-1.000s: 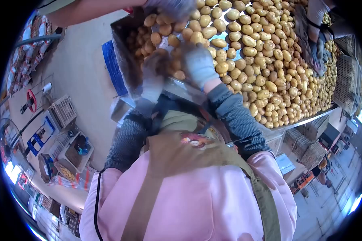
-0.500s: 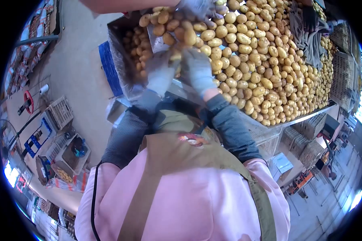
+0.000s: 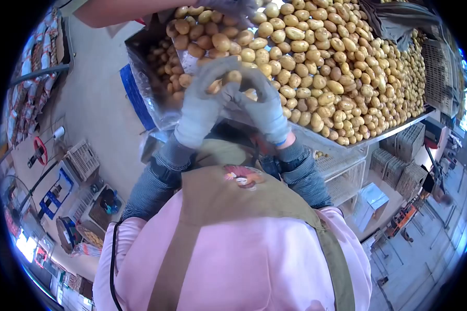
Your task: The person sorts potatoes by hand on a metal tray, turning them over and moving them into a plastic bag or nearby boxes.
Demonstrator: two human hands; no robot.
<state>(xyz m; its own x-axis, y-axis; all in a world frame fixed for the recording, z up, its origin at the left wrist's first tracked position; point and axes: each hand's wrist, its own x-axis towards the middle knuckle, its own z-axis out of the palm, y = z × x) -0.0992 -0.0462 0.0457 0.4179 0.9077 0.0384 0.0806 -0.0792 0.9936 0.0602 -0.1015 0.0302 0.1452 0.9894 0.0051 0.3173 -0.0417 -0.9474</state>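
My left hand [image 3: 197, 106], in a pale grey glove, curls its fingers inward at the near edge of a wide spread of potatoes [image 3: 337, 67]. Facing it, my right hand [image 3: 267, 111] wears the same kind of glove and bends its fingers toward the left. The two hands meet at the thumbs and fingertips. A small potato [image 3: 233, 76] shows between them, and other potatoes show through the gaps under the fingers; I cannot tell whether either hand grips one.
A plastic-lined box [image 3: 140, 67] of potatoes stands at left, beside a blue panel [image 3: 136, 98]. Another person's arm [image 3: 124, 11] and gloved hand reach in from the top. Grey cloth [image 3: 394, 20] lies over potatoes at upper right. Crates [image 3: 399, 142] are stacked below right.
My hands have come together and curled, where they were apart among the potatoes. The other person's hand has moved left in view, and the dark-gloved hand at upper right is gone.
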